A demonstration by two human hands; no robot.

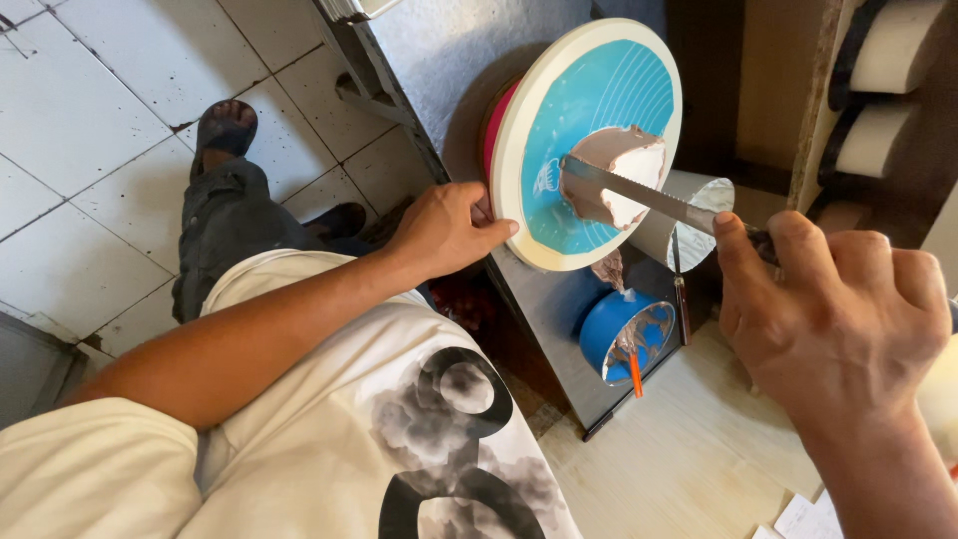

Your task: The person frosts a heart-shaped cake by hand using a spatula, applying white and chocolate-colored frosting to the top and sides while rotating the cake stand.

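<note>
The right hand (833, 319) is closed around the handle of a long serrated knife (639, 193), thumb pressed along the top of the handle. The blade runs from the hand up and left across a small cake (614, 175), its flat side laid against the cake's surface, which is coated partly in brown cream and partly in white. The cake sits near the middle of a round turntable (584, 140) with a cream rim and a blue top.

The left hand (444, 230) grips the turntable's near edge, fingers curled over the rim and thumb against its side, well apart from the cake. Under the turntable's rim a pink base shows just beyond the left fingers.

Below the turntable, a blue bowl (624, 334) holds brown cream and an orange-handled tool (635, 371). A white cup (689, 215) stands just beside the turntable's right edge, behind the knife blade. All rest on a grey metal table (449, 50).
</note>
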